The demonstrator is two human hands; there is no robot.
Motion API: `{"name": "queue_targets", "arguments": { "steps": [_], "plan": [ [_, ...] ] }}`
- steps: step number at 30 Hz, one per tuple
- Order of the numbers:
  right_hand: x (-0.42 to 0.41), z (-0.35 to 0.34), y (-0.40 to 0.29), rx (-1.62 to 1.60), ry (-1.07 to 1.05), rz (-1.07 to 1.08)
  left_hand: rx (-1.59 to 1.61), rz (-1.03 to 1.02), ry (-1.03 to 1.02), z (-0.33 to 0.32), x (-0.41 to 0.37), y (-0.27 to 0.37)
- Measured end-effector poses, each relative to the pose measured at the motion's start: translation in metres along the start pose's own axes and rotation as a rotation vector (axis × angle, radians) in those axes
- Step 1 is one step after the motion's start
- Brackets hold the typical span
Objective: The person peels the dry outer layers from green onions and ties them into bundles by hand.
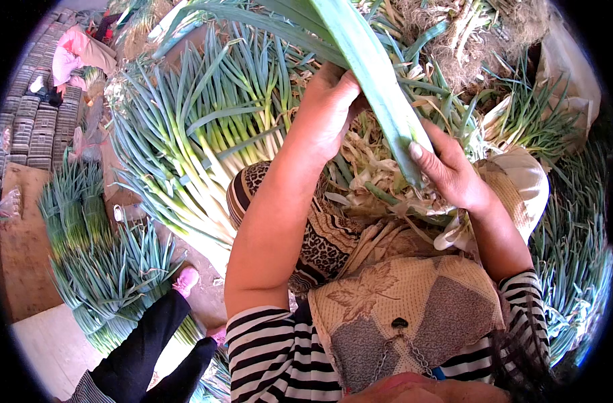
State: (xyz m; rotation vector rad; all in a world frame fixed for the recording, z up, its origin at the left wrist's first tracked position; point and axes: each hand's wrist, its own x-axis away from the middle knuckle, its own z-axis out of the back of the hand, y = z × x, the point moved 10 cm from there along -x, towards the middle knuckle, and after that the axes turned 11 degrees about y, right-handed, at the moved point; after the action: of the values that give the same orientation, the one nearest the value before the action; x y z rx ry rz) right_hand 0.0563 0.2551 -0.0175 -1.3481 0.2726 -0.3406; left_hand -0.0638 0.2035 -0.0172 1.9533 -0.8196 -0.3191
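A large green onion [374, 63] with broad, flat leaves slants across the upper middle, close to the camera. My left hand [329, 108] is closed around it from the left, its fingertips partly hidden behind the leaves. Lower down, my right hand [450, 169] pinches the green part with the thumb on top; its other fingers are mostly out of sight. Beneath both hands, pale peeled onion skins [364, 171] are heaped over my lap. A thick row of green onions [220, 121] lies left of my left arm, white ends towards my knee.
Tied bundles of green onions [87, 211] stand at the left, near a bent dark trouser leg [140, 342] of another person. Stacked crates [34, 111] and a stooping person [79, 55] are farther off. Rooty trimmings [457, 45] lie at top right; more onions [568, 226] line the right side.
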Motion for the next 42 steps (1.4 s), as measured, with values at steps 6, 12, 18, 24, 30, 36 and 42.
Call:
{"name": "queue_targets", "arguments": {
  "steps": [6, 12, 18, 24, 30, 36, 42],
  "plan": [
    [-0.037, 0.008, -0.036, 0.0, 0.342, 0.355, -0.13, -0.037, 0.018, 0.004, -0.008, 0.0],
    [-0.062, 0.001, -0.037, -0.158, 0.305, 0.241, -0.139, -0.078, 0.032, 0.006, -0.007, 0.008],
    [-0.071, 0.0, -0.022, -0.088, 0.199, 0.188, -0.117, -0.014, 0.073, 0.014, -0.002, -0.003],
    [-0.056, 0.01, -0.016, 0.065, 0.43, 0.313, -0.096, 0.033, 0.113, 0.015, -0.007, -0.017],
    [-0.047, 0.027, 0.006, 0.08, 0.444, 0.308, -0.174, -0.011, 0.197, 0.022, -0.017, 0.003],
    [-0.053, 0.022, -0.001, -0.305, 0.312, 0.11, -0.231, -0.077, 0.057, 0.003, -0.009, -0.001],
    [-0.06, 0.022, -0.013, -0.186, 0.357, 0.209, -0.238, -0.024, 0.005, -0.002, -0.012, -0.007]
  ]
}}
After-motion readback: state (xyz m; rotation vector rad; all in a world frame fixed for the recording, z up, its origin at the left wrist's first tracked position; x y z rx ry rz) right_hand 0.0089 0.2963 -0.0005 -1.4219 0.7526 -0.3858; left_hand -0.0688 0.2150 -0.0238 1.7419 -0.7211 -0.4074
